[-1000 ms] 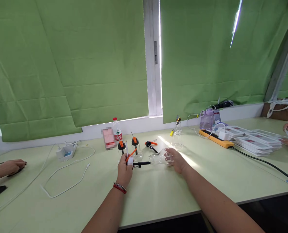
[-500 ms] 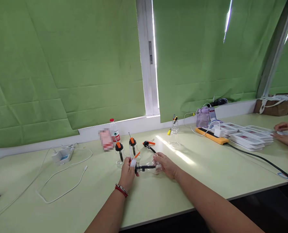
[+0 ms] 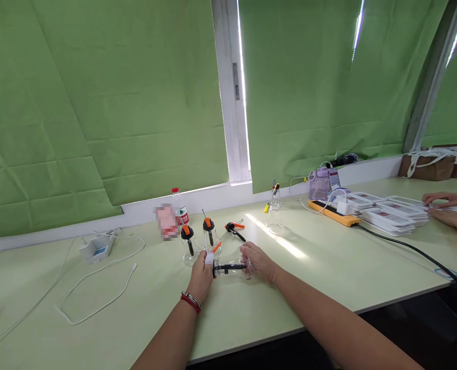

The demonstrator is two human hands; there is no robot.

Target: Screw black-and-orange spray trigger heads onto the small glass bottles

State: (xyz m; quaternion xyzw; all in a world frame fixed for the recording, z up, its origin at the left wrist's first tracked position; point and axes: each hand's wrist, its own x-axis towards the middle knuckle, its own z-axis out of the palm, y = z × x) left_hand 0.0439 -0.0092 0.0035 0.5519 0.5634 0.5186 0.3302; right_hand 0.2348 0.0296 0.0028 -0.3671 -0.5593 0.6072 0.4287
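My left hand [image 3: 201,275], closed, grips a black bottle top [image 3: 214,268] with an orange lever [image 3: 216,247] and a thin pale tube. My right hand [image 3: 261,263] is wrapped round the wide base of a clear bottle [image 3: 238,266] lying on its side in the air. The top's black stem [image 3: 230,267] runs lengthwise inside the bottle, and the top sits at its mouth. Just beyond my left hand, two similar clear bottles stand upright with black and orange tops [image 3: 187,232] [image 3: 209,224]. A loose black and orange top [image 3: 234,227] lies behind my right hand.
A red-capped water bottle [image 3: 180,208] stands by the wall. At right are a clear flask [image 3: 275,200] with yellow-handled tools, a purple bottle [image 3: 319,185], an orange power strip [image 3: 332,214] and stacked white trays [image 3: 386,220] near another person's hands [image 3: 448,208]. White cables [image 3: 93,267] lie left.
The clear bottle has come slightly closer over the stem, so its mouth meets the top. Both hands keep their hold. The other person's hands have shifted a little.
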